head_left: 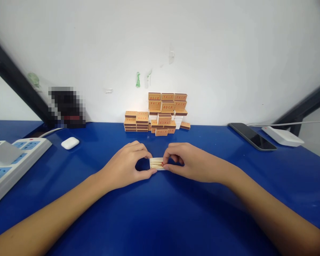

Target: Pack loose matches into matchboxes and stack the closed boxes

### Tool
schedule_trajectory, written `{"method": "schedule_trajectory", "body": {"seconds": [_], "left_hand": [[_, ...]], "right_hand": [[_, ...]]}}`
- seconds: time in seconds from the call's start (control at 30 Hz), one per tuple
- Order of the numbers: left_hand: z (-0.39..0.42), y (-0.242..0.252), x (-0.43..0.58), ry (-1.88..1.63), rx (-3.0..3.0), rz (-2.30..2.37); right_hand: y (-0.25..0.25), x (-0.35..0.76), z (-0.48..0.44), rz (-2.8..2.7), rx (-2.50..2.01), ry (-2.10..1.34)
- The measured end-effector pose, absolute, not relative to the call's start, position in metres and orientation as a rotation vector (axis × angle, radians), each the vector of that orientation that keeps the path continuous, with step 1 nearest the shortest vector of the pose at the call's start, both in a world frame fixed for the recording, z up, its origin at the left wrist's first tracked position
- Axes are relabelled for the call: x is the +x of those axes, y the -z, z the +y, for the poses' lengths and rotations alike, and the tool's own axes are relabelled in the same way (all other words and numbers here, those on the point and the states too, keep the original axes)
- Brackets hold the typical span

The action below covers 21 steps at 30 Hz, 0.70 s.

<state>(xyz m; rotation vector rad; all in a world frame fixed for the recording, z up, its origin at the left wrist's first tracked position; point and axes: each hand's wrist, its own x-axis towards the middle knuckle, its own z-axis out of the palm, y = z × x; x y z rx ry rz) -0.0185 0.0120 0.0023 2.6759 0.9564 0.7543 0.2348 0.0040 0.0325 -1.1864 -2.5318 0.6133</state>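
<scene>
A small white matchbox tray (160, 168) lies on the table with pale wooden matches (156, 164) in it, their red heads toward the right. My left hand (129, 161) grips the tray's left end between thumb and forefinger. At the other end, the thumb and forefinger of my right hand (185, 160) close in a pinch at the red match heads; the fingertips hide how many matches are between them. Behind my hands stands a stack of orange matchboxes (168, 106), with a lower stack of matchboxes (136, 122) to its left.
On the left of the blue table (154, 220) are a power strip (40, 151), a white earbud case (70, 143) and a blurred dark object (66, 106). A phone (252, 136) and a white box with a cable (282, 136) lie at right. A white wall (208, 64) rises behind.
</scene>
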Motion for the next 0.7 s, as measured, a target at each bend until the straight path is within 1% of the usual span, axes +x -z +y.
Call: {"method": "schedule_trajectory", "body": {"seconds": [0.4,0.7], "left_hand": [[0.01,-0.003,-0.018,-0.701,2.662,0.953],[0.008,-0.004,-0.017,-0.681,2.671,0.92]], "right_hand": [[-0.027,0.225,0.001,-2.477,-1.182,-0.667],[-0.015,0.215,-0.002,-2.414,-1.059,-0.736]]}}
